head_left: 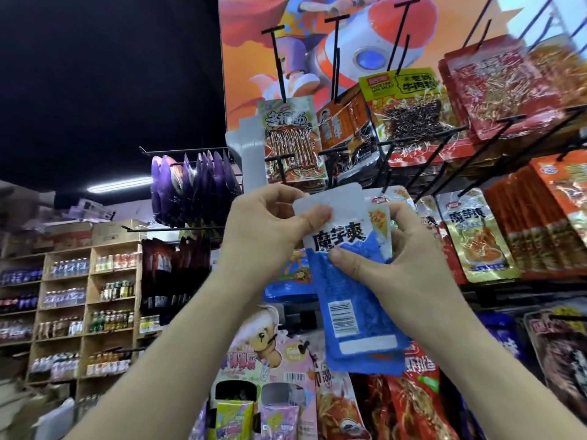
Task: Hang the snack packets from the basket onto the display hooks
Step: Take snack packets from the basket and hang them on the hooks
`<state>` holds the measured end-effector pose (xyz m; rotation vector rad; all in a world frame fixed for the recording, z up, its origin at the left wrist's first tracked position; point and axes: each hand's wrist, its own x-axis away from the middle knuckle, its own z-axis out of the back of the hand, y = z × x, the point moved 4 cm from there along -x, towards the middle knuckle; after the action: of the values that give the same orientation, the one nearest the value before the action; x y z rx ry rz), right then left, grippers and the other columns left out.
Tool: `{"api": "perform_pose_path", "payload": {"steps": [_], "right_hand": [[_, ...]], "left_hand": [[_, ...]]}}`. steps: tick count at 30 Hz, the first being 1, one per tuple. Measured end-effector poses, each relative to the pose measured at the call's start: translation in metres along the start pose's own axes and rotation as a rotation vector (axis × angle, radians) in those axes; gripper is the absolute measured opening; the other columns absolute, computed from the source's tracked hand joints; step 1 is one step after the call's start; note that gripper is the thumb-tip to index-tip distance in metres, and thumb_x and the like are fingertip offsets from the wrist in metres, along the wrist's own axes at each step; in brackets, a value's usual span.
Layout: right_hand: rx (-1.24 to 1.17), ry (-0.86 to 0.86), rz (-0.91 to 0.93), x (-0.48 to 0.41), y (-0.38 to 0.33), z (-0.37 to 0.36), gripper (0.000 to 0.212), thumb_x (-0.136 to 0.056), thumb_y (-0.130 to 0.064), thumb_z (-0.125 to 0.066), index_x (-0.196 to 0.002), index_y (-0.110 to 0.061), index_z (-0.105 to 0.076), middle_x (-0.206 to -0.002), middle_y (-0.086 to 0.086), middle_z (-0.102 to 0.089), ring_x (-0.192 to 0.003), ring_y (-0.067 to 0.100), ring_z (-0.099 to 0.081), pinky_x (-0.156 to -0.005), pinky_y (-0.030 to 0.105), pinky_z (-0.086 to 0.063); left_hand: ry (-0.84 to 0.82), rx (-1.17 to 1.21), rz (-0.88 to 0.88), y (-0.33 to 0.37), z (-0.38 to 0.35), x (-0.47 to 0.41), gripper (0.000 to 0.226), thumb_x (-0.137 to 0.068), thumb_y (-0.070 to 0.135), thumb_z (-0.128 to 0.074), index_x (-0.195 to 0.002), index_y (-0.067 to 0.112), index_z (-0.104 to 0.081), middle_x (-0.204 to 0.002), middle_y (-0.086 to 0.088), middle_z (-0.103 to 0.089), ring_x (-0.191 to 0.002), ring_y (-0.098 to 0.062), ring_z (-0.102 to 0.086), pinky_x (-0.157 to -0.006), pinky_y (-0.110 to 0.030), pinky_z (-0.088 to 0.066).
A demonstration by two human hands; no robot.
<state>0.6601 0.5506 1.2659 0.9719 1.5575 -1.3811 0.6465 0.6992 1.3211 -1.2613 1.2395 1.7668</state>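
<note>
Both hands are raised in front of the rack and grip a small stack of blue-and-white snack packets (349, 281). The left hand (270, 223) pinches the white top strip, thumb flat on the front and fingers curled behind. The right hand (409, 258) holds the stack's right side, thumb pressed on the blue part just under the printed characters and fingers wrapped behind. The stack hangs tilted, its lower edges fanned slightly apart.

The packets' notched top edge lies just below the T-shaped tip of a black display hook (280, 166). Whether it touches the tip cannot be told. That hook juts out in front of a striped packet (292, 141), whose bottom edge sits close above the left hand's knuckles. Higher up, three long bare hooks (336, 55) stand out from the orange poster (251, 58).

To the right the space is tight: yellow packets (473, 233) of the same brand hang just beside the right hand, with orange-red packets (502, 90) above. To the left of the rack's edge there is open room, with purple packets (197, 188) and wooden shelves of bottles (89, 306) well apart.
</note>
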Motion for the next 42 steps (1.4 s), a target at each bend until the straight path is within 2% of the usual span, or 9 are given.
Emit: {"api": "perform_pose_path", "payload": {"steps": [6,10,13,18,24,28,31,36,42], "right_hand": [[-0.212,-0.245,-0.273,0.008,-0.002,-0.009,0.018,-0.080,-0.023,-0.072,-0.097,-0.022,-0.067,-0.092,0.003,-0.076,-0.079,0.021,-0.073,-0.067,0.037,-0.060],[0.569,0.124,0.262,0.011,-0.013,-0.012,0.019,-0.085,-0.020,-0.071,-0.103,-0.022,-0.065,-0.082,-0.003,-0.072,-0.070,0.018,-0.063,-0.067,0.031,-0.050],[0.908,0.238,0.476,0.020,-0.019,-0.025,0.028,-0.084,-0.020,-0.065,-0.113,-0.021,-0.065,-0.068,-0.002,-0.066,-0.051,0.026,-0.058,-0.041,0.033,-0.042],[1.033,0.098,0.573,0.029,-0.018,-0.042,0.037,-0.092,-0.025,-0.051,-0.125,-0.014,-0.063,-0.095,0.003,-0.071,-0.057,0.027,-0.062,-0.049,0.031,-0.044],[0.520,0.088,0.204,-0.003,-0.022,0.006,0.043,-0.098,-0.006,-0.049,-0.122,-0.040,-0.059,-0.052,-0.007,-0.042,-0.040,0.006,-0.037,-0.040,0.013,-0.027],[0.498,0.004,-0.024,-0.037,-0.008,0.003,0.035,-0.091,0.001,-0.049,-0.078,-0.022,-0.073,-0.054,-0.009,-0.056,-0.039,0.001,-0.043,-0.041,0.013,-0.028],[0.344,-0.104,-0.212,-0.051,-0.001,-0.013,0.036,-0.095,-0.022,-0.049,-0.082,0.004,-0.071,-0.069,0.020,-0.060,-0.060,0.020,-0.054,-0.052,0.029,-0.034],[0.452,-0.168,-0.156,-0.069,-0.001,-0.025,0.053,-0.093,-0.036,-0.062,-0.087,0.017,-0.064,-0.037,-0.001,-0.027,-0.030,0.010,-0.021,-0.034,0.016,-0.023],[0.562,-0.209,-0.192,-0.093,0.009,-0.027,0.048,-0.091,-0.034,-0.066,-0.088,0.015,-0.067,-0.041,0.002,-0.029,-0.031,0.013,-0.022,-0.034,0.017,-0.025]], "left_hand": [[0.009,0.316,0.085,-0.005,0.001,0.004,0.016,-0.086,-0.003,-0.063,-0.086,0.014,-0.064,-0.071,0.002,-0.071,-0.063,-0.008,-0.063,-0.062,-0.020,-0.053],[0.196,-0.124,-0.089,-0.002,0.012,0.011,0.029,-0.080,0.034,-0.076,-0.099,0.034,-0.055,-0.095,0.001,-0.060,-0.084,-0.010,-0.056,-0.077,-0.028,-0.051],[0.090,-0.015,0.008,0.009,0.006,0.020,0.044,-0.067,0.063,-0.070,-0.095,0.032,-0.058,-0.085,0.006,-0.066,-0.077,-0.006,-0.064,-0.070,-0.034,-0.058],[0.082,0.133,0.096,0.009,0.005,0.019,0.018,-0.093,0.019,-0.062,-0.084,0.007,-0.071,-0.080,-0.012,-0.072,-0.070,-0.022,-0.064,-0.059,-0.034,-0.052],[0.095,0.302,0.236,-0.002,0.038,-0.014,0.013,-0.089,0.004,-0.060,-0.080,0.006,-0.069,-0.069,-0.005,-0.073,-0.055,-0.016,-0.067,-0.050,-0.026,-0.056],[0.031,0.233,0.315,-0.020,0.022,-0.027,0.007,-0.086,0.002,-0.063,-0.081,0.001,-0.068,-0.068,-0.011,-0.071,-0.054,-0.022,-0.064,-0.057,-0.033,-0.055],[0.069,0.200,0.306,-0.029,0.010,-0.036,0.007,-0.085,0.001,-0.065,-0.085,-0.005,-0.068,-0.076,-0.017,-0.070,-0.064,-0.025,-0.063,-0.067,-0.041,-0.053],[0.094,0.122,0.219,-0.027,0.007,-0.054,0.017,-0.086,0.011,-0.071,-0.070,0.007,-0.067,-0.055,0.001,-0.065,-0.045,-0.010,-0.058,-0.045,-0.021,-0.047],[0.117,-0.159,0.116,-0.033,0.014,-0.079,0.009,-0.078,0.019,-0.080,-0.075,0.014,-0.074,-0.074,-0.005,-0.073,-0.065,-0.016,-0.065,-0.065,-0.030,-0.055]]}}
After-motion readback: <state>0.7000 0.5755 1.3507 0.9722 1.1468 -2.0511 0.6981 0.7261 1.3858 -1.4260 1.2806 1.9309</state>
